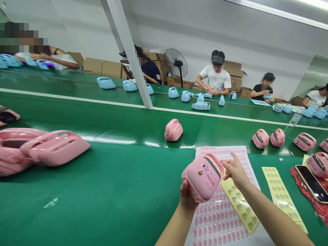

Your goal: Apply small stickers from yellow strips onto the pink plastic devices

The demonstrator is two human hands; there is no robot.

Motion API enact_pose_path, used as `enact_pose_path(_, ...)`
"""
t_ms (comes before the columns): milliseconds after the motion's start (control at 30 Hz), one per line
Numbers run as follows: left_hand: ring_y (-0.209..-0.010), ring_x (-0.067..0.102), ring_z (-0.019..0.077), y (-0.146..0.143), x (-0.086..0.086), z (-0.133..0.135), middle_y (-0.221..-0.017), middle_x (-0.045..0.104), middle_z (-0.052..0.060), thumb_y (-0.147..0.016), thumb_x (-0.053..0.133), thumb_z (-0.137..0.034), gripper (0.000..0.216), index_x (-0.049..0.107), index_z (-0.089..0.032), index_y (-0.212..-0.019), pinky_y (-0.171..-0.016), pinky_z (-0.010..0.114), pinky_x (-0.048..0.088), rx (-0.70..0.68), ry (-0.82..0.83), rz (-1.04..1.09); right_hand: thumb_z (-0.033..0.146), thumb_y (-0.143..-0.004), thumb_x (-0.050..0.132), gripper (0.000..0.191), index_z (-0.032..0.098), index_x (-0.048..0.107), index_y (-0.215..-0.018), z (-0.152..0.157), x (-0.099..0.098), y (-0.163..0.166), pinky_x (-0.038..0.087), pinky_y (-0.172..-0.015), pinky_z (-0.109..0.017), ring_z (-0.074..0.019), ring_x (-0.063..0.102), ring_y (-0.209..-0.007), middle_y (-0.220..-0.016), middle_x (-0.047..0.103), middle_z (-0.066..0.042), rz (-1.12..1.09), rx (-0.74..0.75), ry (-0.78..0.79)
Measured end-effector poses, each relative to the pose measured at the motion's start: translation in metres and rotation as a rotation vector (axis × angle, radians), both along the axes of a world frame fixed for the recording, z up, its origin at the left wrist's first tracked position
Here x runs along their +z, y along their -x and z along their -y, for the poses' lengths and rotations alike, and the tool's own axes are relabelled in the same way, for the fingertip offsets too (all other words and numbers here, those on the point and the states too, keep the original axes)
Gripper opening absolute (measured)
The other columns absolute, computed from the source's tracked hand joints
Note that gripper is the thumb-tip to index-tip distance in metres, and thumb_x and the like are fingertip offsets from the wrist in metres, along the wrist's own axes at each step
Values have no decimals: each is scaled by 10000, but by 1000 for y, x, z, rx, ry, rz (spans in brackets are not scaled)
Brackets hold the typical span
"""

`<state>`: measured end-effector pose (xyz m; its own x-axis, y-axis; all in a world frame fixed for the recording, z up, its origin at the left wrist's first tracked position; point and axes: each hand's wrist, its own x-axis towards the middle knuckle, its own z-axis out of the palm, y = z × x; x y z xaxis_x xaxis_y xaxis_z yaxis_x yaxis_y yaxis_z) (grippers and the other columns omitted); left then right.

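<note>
My left hand [188, 196] is closed around the lower left side of a pink plastic handheld device [203, 179]. The device is rounded, with a top handle, a dark strip and a cartoon print on its front, and it is tilted. At the handle's right side is my right hand [237, 172], its fingers apart and one raised; whether it touches the handle I cannot tell. Beneath both hands lies a white sheet [220, 218] with rows of small pink oval stickers. A strip of yellow labels [241, 205] overlaps that sheet.
Several pink devices [55, 148] cluster at left; another [173, 130] stands ahead, more [304, 141] at right. Yellow label sheets [282, 194] and a phone [312, 182] on red wrap lie rightward. Behind a white post [132, 51], co-workers sit at a green table with blue devices [173, 92].
</note>
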<state>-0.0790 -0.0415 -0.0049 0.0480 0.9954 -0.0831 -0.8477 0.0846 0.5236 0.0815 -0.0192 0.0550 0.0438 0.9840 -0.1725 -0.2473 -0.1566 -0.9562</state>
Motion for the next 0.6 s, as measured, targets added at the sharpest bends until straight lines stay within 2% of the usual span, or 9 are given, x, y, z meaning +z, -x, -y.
enact_pose_path(100, -1019, 543, 340, -6, 25, -2, -919, 674, 70, -528, 724, -503, 628, 564, -222, -1067, -822, 464, 468, 6, 101, -35, 377, -624, 629, 460, 224, 466, -1026, -1, -5, -8, 315, -370, -195, -61, 373, -445, -718, 456, 42, 205, -126, -177)
enact_pose_path(200, -970, 571, 318, -12, 38, -2, -963, 651, 107, -535, 729, -505, 686, 538, -154, -1094, -787, 399, 495, 25, 183, -164, 387, -665, 594, 238, 193, 548, -795, 4, 3, -9, 320, -439, -213, -81, 374, -499, -639, 418, 40, 283, -60, -254)
enact_pose_path(367, -963, 571, 261, -20, 33, 1, -1066, 597, 78, -506, 750, -522, 814, 455, -199, -1193, -741, 298, 498, 153, 115, -327, 345, -654, 603, 168, 181, 567, -651, 15, 19, 9, 353, -565, -253, -108, 405, -586, -680, 454, 12, 406, 161, -321)
enact_pose_path(600, -1056, 520, 284, -23, 34, 4, -1188, 526, 108, -494, 727, -575, 846, 444, -221, -1208, -785, 311, 480, 165, 116, -388, 209, -650, 592, 73, 178, 549, -599, 15, 11, 22, 377, -576, -249, -102, 386, -571, -667, 420, 22, 537, 193, -310)
